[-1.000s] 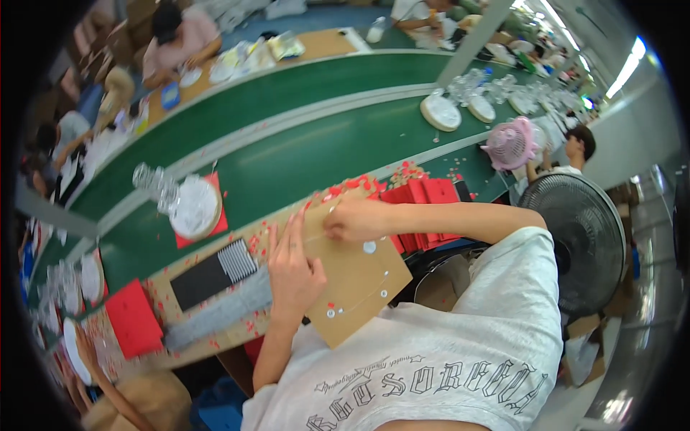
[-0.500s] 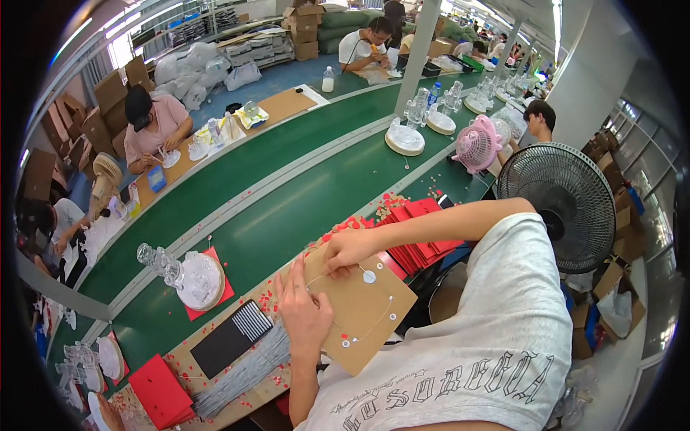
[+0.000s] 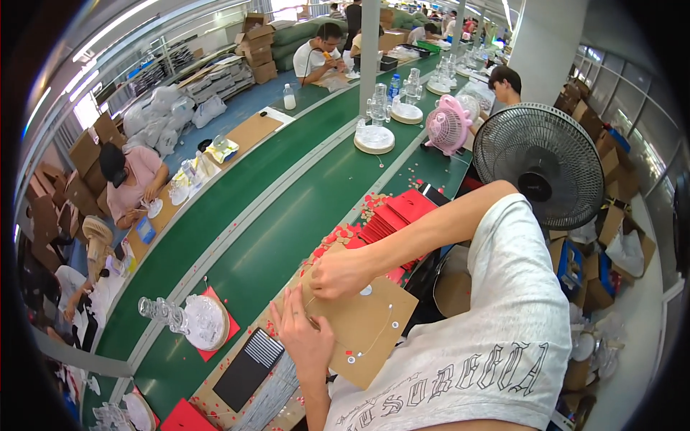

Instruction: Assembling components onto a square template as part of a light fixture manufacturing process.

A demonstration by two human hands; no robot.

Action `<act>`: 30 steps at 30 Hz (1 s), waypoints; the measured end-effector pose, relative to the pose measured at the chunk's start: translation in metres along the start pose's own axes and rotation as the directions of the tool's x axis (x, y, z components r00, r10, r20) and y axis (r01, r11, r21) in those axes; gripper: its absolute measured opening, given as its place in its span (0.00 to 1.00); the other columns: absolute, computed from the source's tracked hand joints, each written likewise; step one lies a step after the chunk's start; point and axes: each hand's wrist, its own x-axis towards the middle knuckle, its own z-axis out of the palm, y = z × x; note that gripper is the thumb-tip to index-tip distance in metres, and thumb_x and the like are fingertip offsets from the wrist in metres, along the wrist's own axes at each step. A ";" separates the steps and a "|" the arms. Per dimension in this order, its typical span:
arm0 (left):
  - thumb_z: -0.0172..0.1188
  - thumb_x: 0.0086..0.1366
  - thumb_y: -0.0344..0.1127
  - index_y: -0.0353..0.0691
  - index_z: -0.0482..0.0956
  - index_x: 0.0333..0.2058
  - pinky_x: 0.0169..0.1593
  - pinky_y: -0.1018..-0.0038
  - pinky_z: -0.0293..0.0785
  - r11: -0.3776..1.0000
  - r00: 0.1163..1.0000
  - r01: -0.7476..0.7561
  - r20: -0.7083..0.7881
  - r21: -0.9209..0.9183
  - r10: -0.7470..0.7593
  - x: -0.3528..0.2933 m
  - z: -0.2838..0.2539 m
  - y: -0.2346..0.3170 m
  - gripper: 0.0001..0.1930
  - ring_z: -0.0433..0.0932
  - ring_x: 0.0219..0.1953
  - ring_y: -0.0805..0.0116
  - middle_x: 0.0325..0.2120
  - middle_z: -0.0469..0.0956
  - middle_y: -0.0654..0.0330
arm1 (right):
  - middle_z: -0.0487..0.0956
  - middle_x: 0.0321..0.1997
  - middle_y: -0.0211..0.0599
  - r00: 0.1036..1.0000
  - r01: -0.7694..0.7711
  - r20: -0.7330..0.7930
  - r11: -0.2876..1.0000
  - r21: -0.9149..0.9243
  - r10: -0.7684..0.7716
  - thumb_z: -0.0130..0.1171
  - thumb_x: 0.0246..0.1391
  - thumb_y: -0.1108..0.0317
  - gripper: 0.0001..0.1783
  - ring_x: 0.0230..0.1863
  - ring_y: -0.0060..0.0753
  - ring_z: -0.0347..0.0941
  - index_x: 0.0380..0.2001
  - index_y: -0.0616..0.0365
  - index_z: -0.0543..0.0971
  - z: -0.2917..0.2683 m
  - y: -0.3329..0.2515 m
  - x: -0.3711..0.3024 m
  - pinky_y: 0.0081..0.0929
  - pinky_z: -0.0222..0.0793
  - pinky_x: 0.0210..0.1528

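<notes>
Cardboard sheet (image 3: 366, 327) lies flat at the near edge of the green belt (image 3: 287, 223), both hands on it. Left hand (image 3: 305, 337) presses down on its left part, fingers spread open. Right hand (image 3: 338, 273) rests curled at the top edge, pinching something too small to make out. Red cards (image 3: 395, 215) are stacked just behind the sheet, with red scraps scattered about. A black pad (image 3: 248, 366) sits to the left, a glass piece on a white disc (image 3: 190, 320) beyond. A black fan (image 3: 539, 165) stands to the right.
</notes>
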 end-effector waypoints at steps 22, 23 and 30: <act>0.59 0.52 0.25 0.39 0.78 0.57 0.73 0.46 0.51 0.994 0.989 -0.060 0.142 0.096 0.046 0.019 -0.016 -0.014 0.29 0.68 0.67 0.46 0.57 0.78 0.55 | 0.86 0.47 0.39 0.735 -0.631 0.432 0.293 0.719 0.522 0.71 0.47 0.49 0.30 0.48 0.34 0.82 0.52 0.53 0.85 0.015 0.047 0.011 0.29 0.76 0.50; 0.59 0.52 0.25 0.39 0.78 0.57 0.73 0.46 0.51 0.994 0.989 -0.055 0.142 0.096 0.041 0.018 -0.017 -0.017 0.29 0.68 0.67 0.46 0.57 0.78 0.55 | 0.86 0.47 0.39 0.737 -0.630 0.435 0.293 0.719 0.518 0.71 0.47 0.49 0.30 0.48 0.34 0.82 0.52 0.53 0.85 0.017 0.048 0.009 0.29 0.76 0.50; 0.57 0.56 0.27 0.35 0.80 0.54 0.72 0.46 0.50 0.991 0.976 -0.081 0.209 0.105 0.057 0.016 -0.025 -0.022 0.24 0.64 0.69 0.47 0.61 0.74 0.52 | 0.77 0.62 0.40 0.767 -0.587 0.315 0.414 0.696 0.559 0.58 0.65 0.59 0.25 0.60 0.36 0.74 0.62 0.56 0.76 0.124 0.091 -0.092 0.36 0.69 0.62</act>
